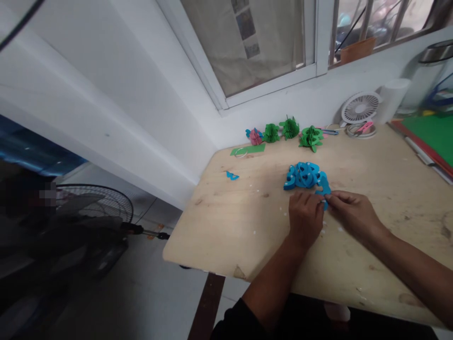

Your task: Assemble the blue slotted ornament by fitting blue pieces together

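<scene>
Cut-out, blue paper, right of center in frame, at the lower right end of a blue paper pile and touching it. Right hand: pinching the cut-out's lower right edge between thumb and forefinger, remaining fingers curled under. Left hand: thumb and forefinger pressed together at the lower left edge of the same piece, beside a small white fleck; other fingers bent over, knuckles up. Small white patches on several pieces of the pile. Both forearms entering from the lower right of the frame, over a pale wooden table; dark sleeve at bottom center.

Left of the pile, well apart: blue scrap. Above it: green strip, flat on the wood. Along the wall, upper center: pink-and-blue paper flower, then three green paper flowers in a loose row.

Upper right: small white fan, beside a white cylinder; green sheets at the right edge.

Markings: dark rectangular patches on the pale window covering, top center; any lettering on these too blurred to read. Lower left: black-caged fan, partly lost in shadow.
</scene>
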### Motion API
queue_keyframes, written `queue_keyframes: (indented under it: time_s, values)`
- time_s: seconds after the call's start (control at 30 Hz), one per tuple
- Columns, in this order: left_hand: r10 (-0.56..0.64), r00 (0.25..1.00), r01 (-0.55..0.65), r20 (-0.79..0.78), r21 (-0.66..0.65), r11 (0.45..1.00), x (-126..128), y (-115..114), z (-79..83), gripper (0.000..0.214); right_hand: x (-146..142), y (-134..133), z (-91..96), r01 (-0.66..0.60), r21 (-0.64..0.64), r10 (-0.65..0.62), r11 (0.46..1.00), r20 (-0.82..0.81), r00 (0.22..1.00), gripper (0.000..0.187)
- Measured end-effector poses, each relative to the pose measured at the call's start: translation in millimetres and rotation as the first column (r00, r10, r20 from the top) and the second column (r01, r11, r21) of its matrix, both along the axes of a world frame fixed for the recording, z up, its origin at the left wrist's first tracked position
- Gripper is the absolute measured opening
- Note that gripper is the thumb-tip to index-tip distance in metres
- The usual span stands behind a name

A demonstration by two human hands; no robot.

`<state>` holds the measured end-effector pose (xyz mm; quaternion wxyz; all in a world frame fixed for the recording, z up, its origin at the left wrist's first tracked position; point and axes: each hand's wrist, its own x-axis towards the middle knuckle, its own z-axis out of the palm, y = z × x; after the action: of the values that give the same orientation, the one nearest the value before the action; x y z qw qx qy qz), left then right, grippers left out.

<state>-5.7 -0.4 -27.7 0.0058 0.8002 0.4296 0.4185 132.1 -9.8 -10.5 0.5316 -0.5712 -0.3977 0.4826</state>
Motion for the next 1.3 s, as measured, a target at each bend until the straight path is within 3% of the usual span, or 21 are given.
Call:
queue_keyframes:
  time_s: [0.23,0.4,0.6,0.77,0.87,0.97,1.1,1.3]
  values:
    - [0.001,0.999,-0.002,-0.048,-0.003,1.0,1,0,3.0,0.018,3,1,-10.0,-0.036,0.02,0.035,0.999,0.032,0.999,0.036]
    - [-0.022,0.998,0.021,-0.06,-0.021,1.0,1,-1,1.9,0.017,2,0,-6.2,-0.033,0.002,0.033,0.999,0.032,0.999,0.036]
    - [0.026,0.991,-0.021,0.135,-0.037,0.999,-5,1,2.6,0.015,8,3,10.3,0.076,-0.052,-0.076,0.996,0.015,0.997,0.038]
    - [0.16,0.963,-0.115,0.216,-0.208,0.971,-14,6,4.8,0.008,9,2,24.0,0.115,-0.086,-0.115,0.99,0.015,0.993,0.042]
    - [0.166,0.911,0.008,0.377,-0.42,0.908,-14,7,6.0,0.02,8,2,25.9,0.126,-0.089,-0.124,0.988,0.032,0.992,0.043]
    - [0.162,0.821,0.227,0.547,-0.574,0.787,-11,7,6.5,0.025,9,2,24.8,0.1,-0.058,-0.099,0.993,0.02,0.995,0.042]
    - [0.097,0.75,0.438,0.654,-0.602,0.667,-6,7,5.4,0.028,11,3,22.5,0.061,-0.026,-0.061,0.998,0.01,0.998,0.041]
    - [0.062,0.641,0.608,0.765,-0.555,0.568,-7,7,7.4,0.026,14,6,17.0,0.027,-0.017,-0.027,1.0,-0.004,1.0,0.042]
